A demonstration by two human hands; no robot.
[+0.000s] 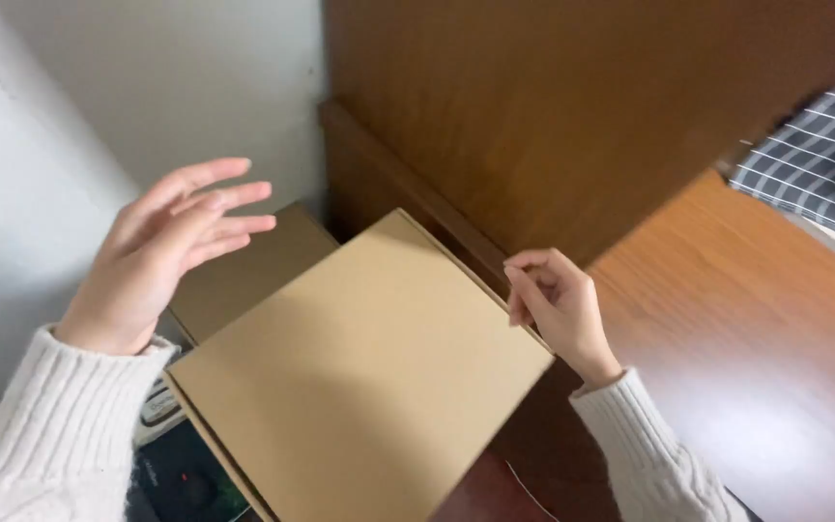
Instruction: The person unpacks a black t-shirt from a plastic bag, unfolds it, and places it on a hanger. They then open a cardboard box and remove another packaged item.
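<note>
A flat brown cardboard box (pixel 359 372) fills the middle of the view, tilted with one corner pointing away from me. My right hand (pixel 558 304) grips its right edge with curled fingers. My left hand (pixel 161 251) hovers above and to the left of the box, fingers spread, touching nothing. Both arms wear cream knitted sleeves.
A second brown cardboard piece (pixel 244 266) lies behind the box at the left. A wooden panel (pixel 572 106) rises behind, with a wooden surface (pixel 756 348) at the right. Checked dark fabric (pixel 823 155) shows at the top right. Dark objects (pixel 181 478) lie below the box, beside a white wall (pixel 70 106).
</note>
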